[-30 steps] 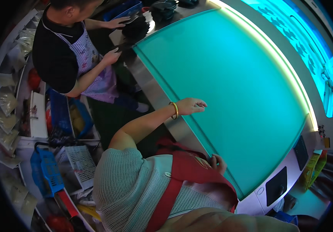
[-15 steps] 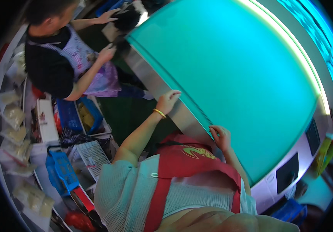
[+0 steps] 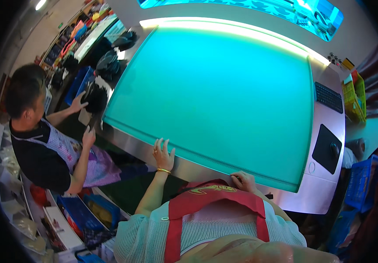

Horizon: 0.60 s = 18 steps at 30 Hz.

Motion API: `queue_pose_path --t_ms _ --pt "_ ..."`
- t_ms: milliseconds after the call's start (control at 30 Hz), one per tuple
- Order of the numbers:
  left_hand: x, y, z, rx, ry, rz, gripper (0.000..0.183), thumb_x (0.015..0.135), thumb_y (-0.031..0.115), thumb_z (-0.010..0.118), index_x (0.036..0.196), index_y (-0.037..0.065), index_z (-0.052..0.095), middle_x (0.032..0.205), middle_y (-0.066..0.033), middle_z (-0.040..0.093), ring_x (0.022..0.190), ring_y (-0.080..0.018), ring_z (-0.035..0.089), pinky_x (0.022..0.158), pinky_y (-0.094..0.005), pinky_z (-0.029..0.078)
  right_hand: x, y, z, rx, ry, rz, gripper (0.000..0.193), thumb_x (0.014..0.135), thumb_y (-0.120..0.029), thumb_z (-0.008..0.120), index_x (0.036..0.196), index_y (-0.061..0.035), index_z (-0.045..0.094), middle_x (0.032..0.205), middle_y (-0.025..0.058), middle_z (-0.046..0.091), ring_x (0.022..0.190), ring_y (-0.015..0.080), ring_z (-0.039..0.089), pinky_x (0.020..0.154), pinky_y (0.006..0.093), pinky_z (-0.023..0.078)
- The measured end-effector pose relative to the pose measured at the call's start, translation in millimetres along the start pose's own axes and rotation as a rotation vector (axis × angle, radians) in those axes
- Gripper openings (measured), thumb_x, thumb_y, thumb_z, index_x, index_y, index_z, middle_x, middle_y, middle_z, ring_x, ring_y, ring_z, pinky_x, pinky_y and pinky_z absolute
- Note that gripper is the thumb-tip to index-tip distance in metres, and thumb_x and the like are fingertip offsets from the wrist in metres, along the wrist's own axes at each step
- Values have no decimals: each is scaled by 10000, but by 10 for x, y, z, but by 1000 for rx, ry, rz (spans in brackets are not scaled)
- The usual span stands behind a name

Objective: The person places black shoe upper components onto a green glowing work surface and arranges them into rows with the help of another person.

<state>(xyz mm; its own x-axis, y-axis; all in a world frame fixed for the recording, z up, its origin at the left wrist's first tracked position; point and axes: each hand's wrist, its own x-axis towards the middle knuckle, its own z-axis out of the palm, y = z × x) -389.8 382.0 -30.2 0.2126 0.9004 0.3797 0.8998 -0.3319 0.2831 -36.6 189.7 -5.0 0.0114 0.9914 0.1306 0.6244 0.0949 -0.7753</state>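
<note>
A wide turquoise-lit work surface (image 3: 224,101) with a thin raised rim lies before me, set in a metal tabletop (image 3: 189,168). My left hand (image 3: 163,157) is held at its front edge, fingers spread, with nothing in it. A gold bangle (image 3: 164,170) circles that wrist. Further right, my right hand (image 3: 244,180) rests at the front rim with its fingers curled in; no object shows in it. Its palm side is hidden.
On the left stands a co-worker (image 3: 44,140), one hand at a dark shaggy bundle (image 3: 96,97). A keyboard (image 3: 328,97) and a mouse (image 3: 334,149) on a black pad lie right. Blue baskets (image 3: 363,182) stand beyond, and a light strip (image 3: 232,27) lines the far edge.
My view has swung so the work surface sits more squarely ahead, and the keyboard side shows. My left hand's fingers have gone from closed together to spread. The right hand stays at the rim.
</note>
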Motion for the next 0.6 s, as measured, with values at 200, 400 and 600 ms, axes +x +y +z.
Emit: queue_pose_path --t_ms 200,400,600 --pt "3 -58 -14 71 -66 50 635 861 305 735 1410 144 460 1426 -152 424 1386 -375 354 1115 -538 289 51 41 97 -51 138 23 131 898 -240 688 930 -117 719 847 77 698 677 268 670 596 375 529" --pt "-51 -107 -57 67 -85 73 591 913 383 663 1399 108 469 1402 -149 441 1378 -362 369 1110 -531 290 16 -42 132 -56 105 104 160 887 -266 706 918 -109 719 823 68 688 628 221 647 565 343 505" --pt "-56 -112 -34 43 -81 78 540 923 392 648 1360 106 512 1388 -133 456 1370 -346 380 1100 -517 304 13 -78 159 -94 105 101 161 880 -255 714 920 -99 721 789 71 669 602 201 627 549 335 488"
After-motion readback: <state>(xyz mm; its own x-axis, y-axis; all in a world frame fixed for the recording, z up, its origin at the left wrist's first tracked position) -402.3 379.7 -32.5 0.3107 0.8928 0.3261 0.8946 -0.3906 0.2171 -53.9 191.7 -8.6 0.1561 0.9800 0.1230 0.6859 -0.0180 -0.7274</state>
